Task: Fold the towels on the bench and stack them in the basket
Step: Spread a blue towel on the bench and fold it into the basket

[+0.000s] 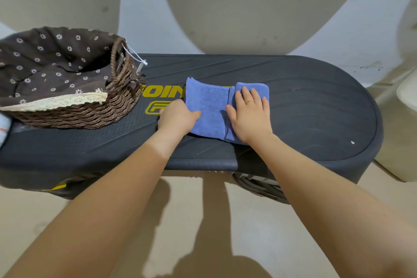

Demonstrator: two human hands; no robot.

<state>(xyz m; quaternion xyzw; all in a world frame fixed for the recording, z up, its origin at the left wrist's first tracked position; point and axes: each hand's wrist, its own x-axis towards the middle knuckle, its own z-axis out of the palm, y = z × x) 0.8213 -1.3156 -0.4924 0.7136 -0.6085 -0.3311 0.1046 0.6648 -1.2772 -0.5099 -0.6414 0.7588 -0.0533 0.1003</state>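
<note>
A blue towel (211, 108), partly folded, lies in the middle of the dark bench (316, 108). My left hand (178, 117) grips the towel's left edge, fingers curled under it and thumb on top. My right hand (250, 113) lies flat on the towel's right part, fingers straight and spread, a ring on one finger. The wicker basket (90, 113) stands on the bench's left end, lined with brown flowered cloth (52, 63); no towel shows inside it.
Yellow lettering (162, 92) marks the bench between basket and towel. A white tag (140, 61) hangs from the basket's handle. The bench's right end is bare. Beige floor lies below, pale rounded furniture behind and at the right.
</note>
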